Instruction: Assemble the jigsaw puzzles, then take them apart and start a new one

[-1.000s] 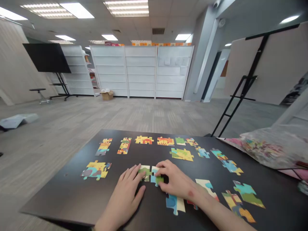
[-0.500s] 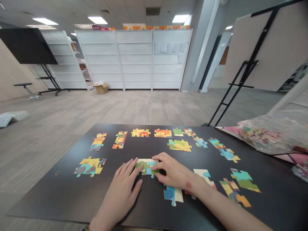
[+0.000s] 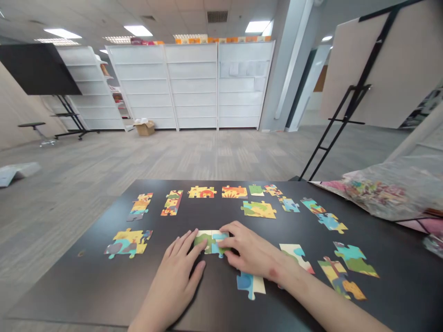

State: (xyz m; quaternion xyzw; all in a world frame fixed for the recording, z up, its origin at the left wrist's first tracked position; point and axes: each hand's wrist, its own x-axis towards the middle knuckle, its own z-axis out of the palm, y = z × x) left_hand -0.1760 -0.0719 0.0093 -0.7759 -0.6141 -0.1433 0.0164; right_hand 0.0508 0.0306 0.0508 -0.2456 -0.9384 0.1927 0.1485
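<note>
Two joined puzzle pieces, a green-and-cream one point(image 3: 202, 237) on the left and a blue-and-cream one point(image 3: 217, 236) on the right, lie flat at the middle of the table. My left hand point(image 3: 175, 275) is open and flat, its index fingertip resting on the green piece. With bent fingers, my right hand point(image 3: 252, 252) grips the right-hand piece at its right side, covering part of it. Just below that wrist is a loose blue-and-cream puzzle piece point(image 3: 246, 282), and a cream, blue and red piece point(image 3: 299, 254) is partly hidden behind the forearm.
On the dark table point(image 3: 86, 290), a joined yellow-and-grey cluster point(image 3: 129, 242) lies at left. Several pieces line the far edge, including a lion section point(image 3: 202, 192) and a yellow-green section point(image 3: 259, 209). More lie at right, such as a teal-green piece point(image 3: 356, 258). A plastic bag point(image 3: 398, 184) sits beyond.
Both hands stay on the joined pieces, nearly still. The whole view has shifted slightly; the pieces keep their places on the table.
</note>
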